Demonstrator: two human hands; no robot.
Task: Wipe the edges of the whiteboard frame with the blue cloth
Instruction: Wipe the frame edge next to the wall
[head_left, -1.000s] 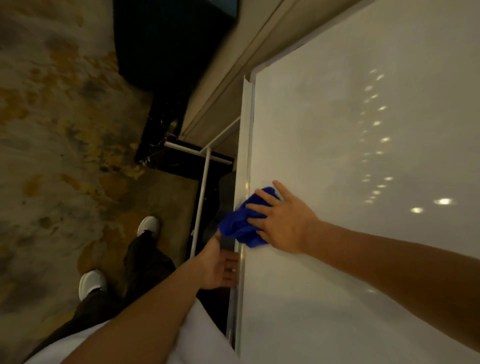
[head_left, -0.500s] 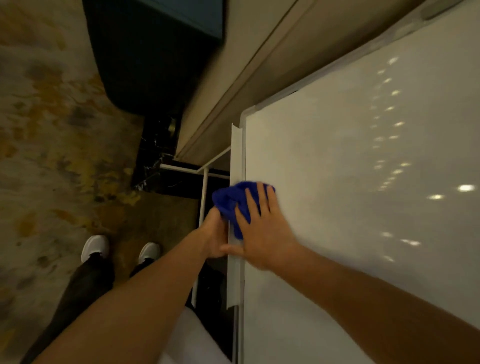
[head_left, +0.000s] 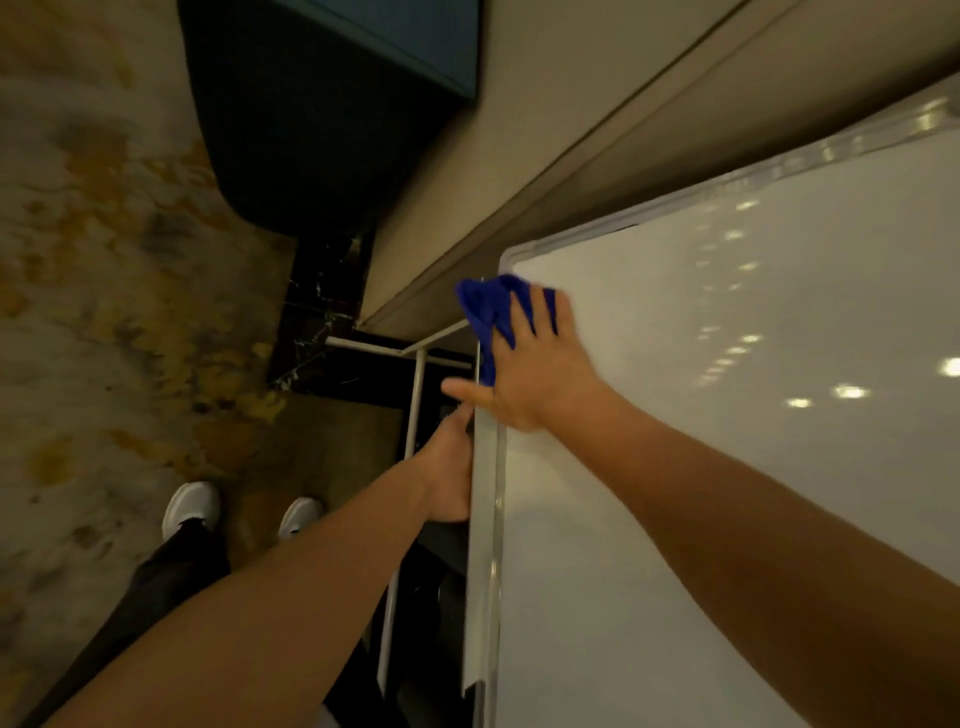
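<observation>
1. At the far left lies a mottled brown and yellow carpet (head_left: 104, 291), with two white shoes (head_left: 189, 506) and dark trouser legs near the bottom.
2. Above them stands a dark cabinet (head_left: 311, 130), with a beige wall (head_left: 597, 130) running beside it.
3. A thin white stand leg (head_left: 413, 410) runs down behind the board's edge, joined to a crossbar on the floor.
4. The left hand (head_left: 449, 473) grips the outer side of the whiteboard frame (head_left: 485, 519). Its fingers curl behind the edge and are hidden, so how tightly it closes I cannot tell for sure.
5. The blue cloth (head_left: 488, 312) sits bunched over the frame's edge just below the rounded corner, part of it hanging off the outer side.
6. The right hand (head_left: 535, 374) lies flat on the cloth with fingers spread and stretched toward the corner, pressing it against frame and board; the thumb juts out past the edge above the left hand.
7. To the right spreads the whiteboard (head_left: 727, 467), glossy, with ceiling lights reflected as bright spots.
</observation>
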